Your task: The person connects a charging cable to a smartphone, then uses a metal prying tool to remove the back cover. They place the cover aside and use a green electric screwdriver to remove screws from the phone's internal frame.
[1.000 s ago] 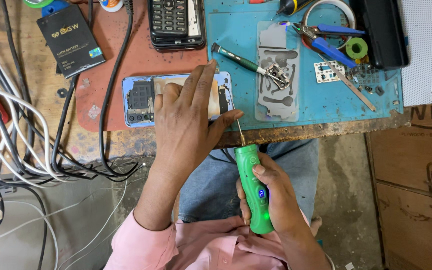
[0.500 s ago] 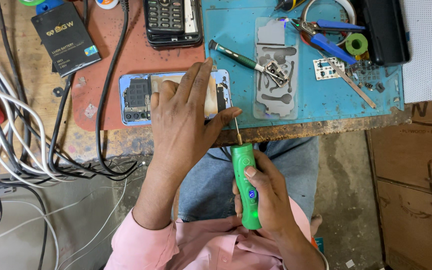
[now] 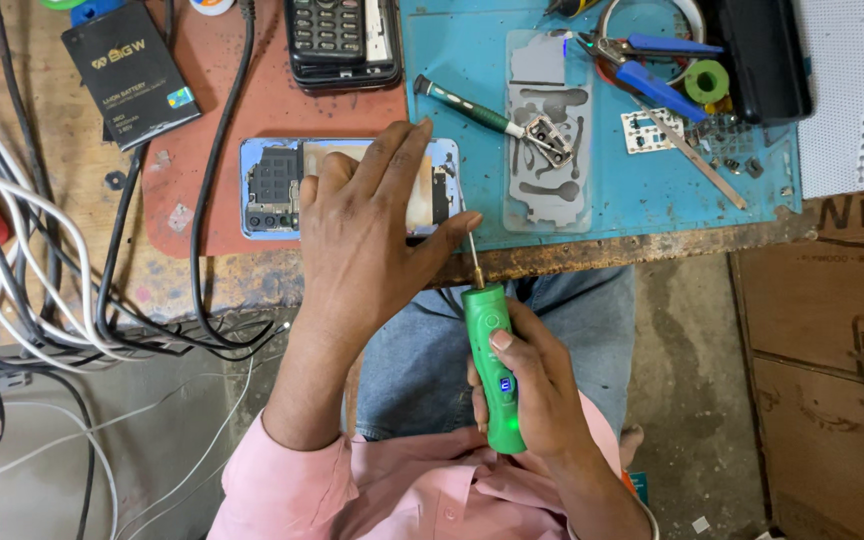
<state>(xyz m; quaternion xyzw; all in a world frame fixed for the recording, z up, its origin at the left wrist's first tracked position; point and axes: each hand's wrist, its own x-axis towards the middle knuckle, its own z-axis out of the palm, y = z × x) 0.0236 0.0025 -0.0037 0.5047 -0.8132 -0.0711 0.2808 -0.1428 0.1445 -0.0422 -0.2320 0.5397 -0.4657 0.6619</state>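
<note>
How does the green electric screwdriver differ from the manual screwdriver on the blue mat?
The green electric screwdriver is thick-bodied and bright green; the manual screwdriver is slim, with a dark green grip and a bare metal shaft. The electric one is held in the right hand, off the bench edge, its bit pointing toward the opened phone under the left hand; the manual one lies untouched on the blue mat, diagonally. Both are screwdrivers.
</note>
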